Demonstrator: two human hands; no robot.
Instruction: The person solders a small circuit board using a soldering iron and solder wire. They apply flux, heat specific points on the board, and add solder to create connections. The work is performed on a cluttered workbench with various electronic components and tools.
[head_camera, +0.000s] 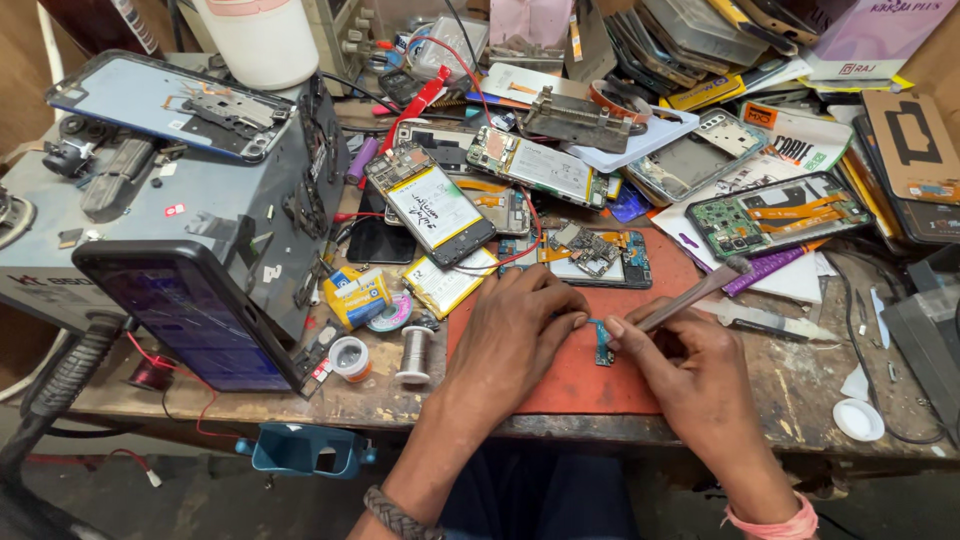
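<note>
The left hand (515, 335) presses its fingertips onto a small blue circuit board (602, 345) on the red work mat (570, 385). The right hand (690, 375) is closed around metal tweezers (690, 295), their tips touching the board.

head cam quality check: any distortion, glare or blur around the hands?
Head view: wide-angle bending at the edges, the bench rim curving; even soft light, faint shadows under the left hand and right hand; mild sheen on the cracked phone screen; the small circuit board reads sharp, corners softer.
</note>
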